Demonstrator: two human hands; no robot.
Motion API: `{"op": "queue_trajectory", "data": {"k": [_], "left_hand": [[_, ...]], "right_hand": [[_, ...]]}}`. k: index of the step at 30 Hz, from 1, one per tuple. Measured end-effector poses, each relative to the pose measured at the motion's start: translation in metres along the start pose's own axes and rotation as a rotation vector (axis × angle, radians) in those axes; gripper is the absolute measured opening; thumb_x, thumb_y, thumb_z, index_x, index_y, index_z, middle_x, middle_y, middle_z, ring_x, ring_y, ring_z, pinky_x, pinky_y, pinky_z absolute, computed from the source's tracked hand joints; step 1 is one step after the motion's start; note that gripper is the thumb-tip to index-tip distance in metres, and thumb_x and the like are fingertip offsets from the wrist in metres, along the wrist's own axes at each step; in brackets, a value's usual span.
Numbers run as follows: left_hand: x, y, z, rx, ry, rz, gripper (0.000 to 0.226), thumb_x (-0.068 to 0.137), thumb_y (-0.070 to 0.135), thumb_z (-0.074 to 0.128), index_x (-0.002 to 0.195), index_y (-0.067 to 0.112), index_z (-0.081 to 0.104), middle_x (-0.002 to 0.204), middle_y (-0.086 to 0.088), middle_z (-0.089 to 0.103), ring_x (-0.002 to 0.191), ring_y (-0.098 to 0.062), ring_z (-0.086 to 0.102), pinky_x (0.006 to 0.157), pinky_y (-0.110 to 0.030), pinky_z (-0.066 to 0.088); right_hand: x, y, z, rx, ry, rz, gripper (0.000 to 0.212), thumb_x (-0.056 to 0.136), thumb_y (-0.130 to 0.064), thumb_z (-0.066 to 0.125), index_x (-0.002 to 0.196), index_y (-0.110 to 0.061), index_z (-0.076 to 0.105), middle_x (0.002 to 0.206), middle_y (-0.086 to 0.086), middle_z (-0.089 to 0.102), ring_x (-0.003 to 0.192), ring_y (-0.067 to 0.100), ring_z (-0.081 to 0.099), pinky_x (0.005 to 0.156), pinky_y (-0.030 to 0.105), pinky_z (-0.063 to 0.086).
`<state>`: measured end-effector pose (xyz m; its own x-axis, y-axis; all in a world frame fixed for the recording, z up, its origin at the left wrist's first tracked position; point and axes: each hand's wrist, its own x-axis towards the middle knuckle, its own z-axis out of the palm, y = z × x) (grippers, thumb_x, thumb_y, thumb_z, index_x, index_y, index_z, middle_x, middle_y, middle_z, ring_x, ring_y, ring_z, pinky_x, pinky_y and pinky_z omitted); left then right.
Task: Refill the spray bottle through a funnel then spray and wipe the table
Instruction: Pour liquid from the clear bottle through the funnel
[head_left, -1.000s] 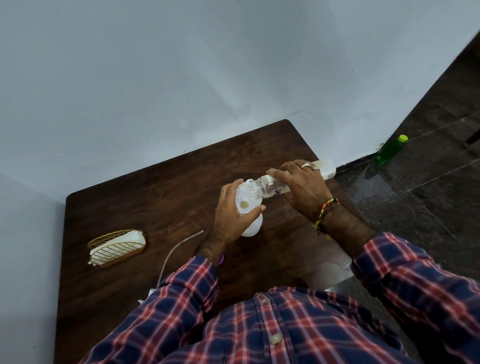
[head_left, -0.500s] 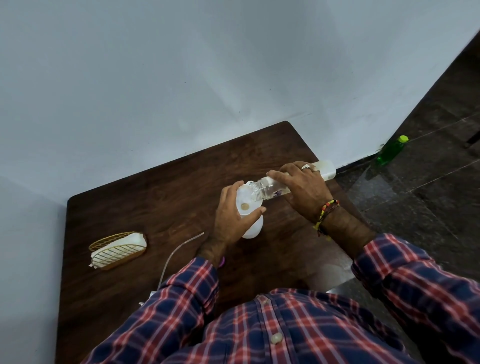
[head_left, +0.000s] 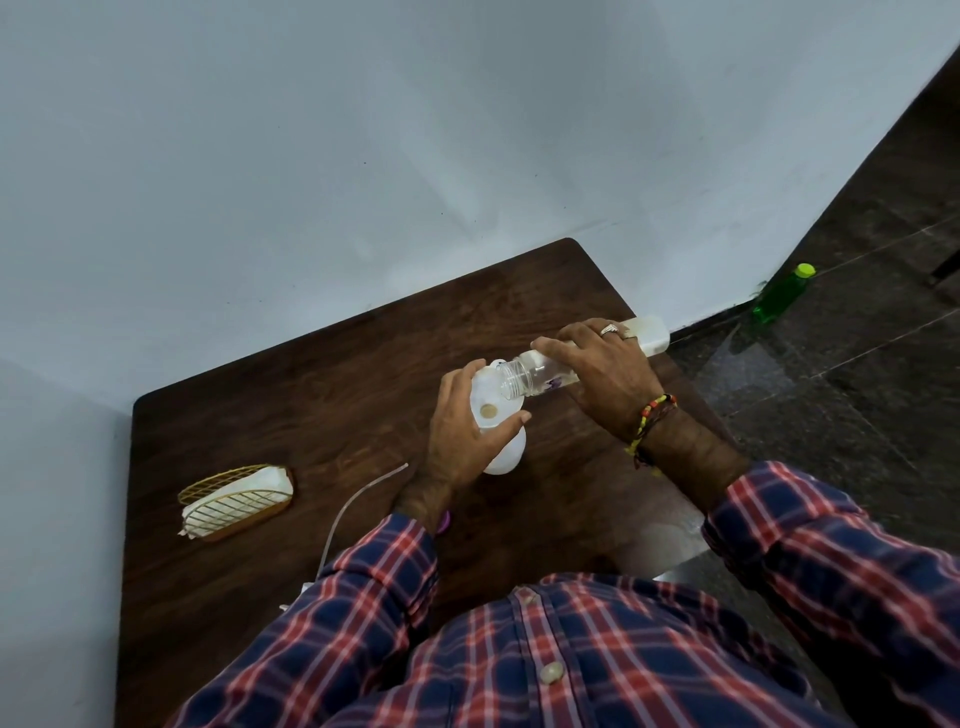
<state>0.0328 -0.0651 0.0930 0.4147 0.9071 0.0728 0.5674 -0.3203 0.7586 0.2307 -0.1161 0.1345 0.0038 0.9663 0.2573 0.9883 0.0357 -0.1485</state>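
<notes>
clear bottle (head_left: 530, 376) tipped sideways, mouth toward funnel (head_left: 488, 397)

The right hand (head_left: 602, 374) tips the clear plastic refill bottle (head_left: 540, 376) a touch further, its open threaded mouth now over the rim of the white plastic funnel (head_left: 488, 395); the left hand's (head_left: 462, 436) thumb edges slightly across the funnel's front.

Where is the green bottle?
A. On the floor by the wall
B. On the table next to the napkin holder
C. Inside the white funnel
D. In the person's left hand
A: the green bottle stands on the dark floor beside the wall, away from the table and from both hands.
</notes>
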Motion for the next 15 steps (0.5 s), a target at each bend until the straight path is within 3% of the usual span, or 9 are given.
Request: {"op": "queue_trajectory", "data": {"k": [11, 15], "left_hand": [[-0.0003, -0.0008, -0.0003, 0.010, 0.008, 0.008, 0.084, 0.073, 0.048, 0.078, 0.141, 0.018, 0.039, 0.141, -0.001, 0.042, 0.119, -0.004, 0.042, 0.094, -0.016, 0.035], [0.0002, -0.0010, 0.0005, 0.008, -0.001, 0.002, 0.084, 0.073, 0.048, 0.078, 0.141, 0.018, 0.039, 0.142, 0.000, 0.042, 0.122, -0.010, 0.045, 0.096, -0.019, 0.037]], "right_hand": [[0.0005, -0.0005, 0.0000, 0.001, -0.007, 0.002, 0.062, 0.067, -0.005, 0.078, 0.124, -0.021, 0.062, 0.112, 0.012, 0.066, 0.107, 0.039, 0.060, 0.090, 0.055, 0.047], [0.0005, -0.0001, 0.0009, -0.005, -0.009, 0.005, 0.063, 0.066, -0.005, 0.079, 0.124, -0.022, 0.062, 0.111, 0.012, 0.066, 0.106, 0.038, 0.060, 0.092, 0.055, 0.047]]}}
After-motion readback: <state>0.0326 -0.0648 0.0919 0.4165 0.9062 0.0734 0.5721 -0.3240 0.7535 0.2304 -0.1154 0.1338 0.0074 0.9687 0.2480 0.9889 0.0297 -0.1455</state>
